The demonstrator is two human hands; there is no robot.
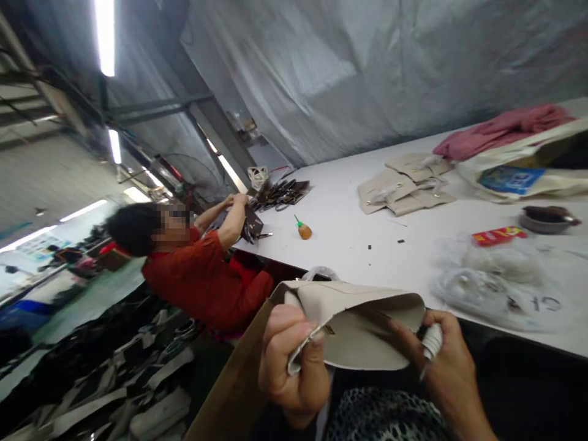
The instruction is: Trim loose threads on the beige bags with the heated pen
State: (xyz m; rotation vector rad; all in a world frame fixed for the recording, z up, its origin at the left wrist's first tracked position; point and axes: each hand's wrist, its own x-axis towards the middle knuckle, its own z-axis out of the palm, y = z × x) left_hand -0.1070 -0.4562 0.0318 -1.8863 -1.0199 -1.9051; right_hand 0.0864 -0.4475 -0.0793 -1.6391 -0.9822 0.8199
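Note:
A beige bag piece (pixel 372 343) with its mouth spread open is held over my lap, below the table's front edge. My left hand (pixel 296 358) pinches its left edge between thumb and fingers. At the right end, my right hand (pixel 448 361) is closed on the bag piece, the thumb reaching inside the opening. A white wrapped tool (pixel 432 342) with a thin pointed tip also sits in my right hand, tip pointing down. A small metal fitting (pixel 329 330) shows on the bag piece near my left fingers.
On the white table (pixel 340 245) are a glue bottle (pixel 304 230), beige pieces (pixel 404 187), plastic bags (pixel 496 282), a red packet (pixel 499 236), a round dish (pixel 546 219) and pink cloth (pixel 505 131). A person in red (pixel 202 282) works at the left with dark pieces.

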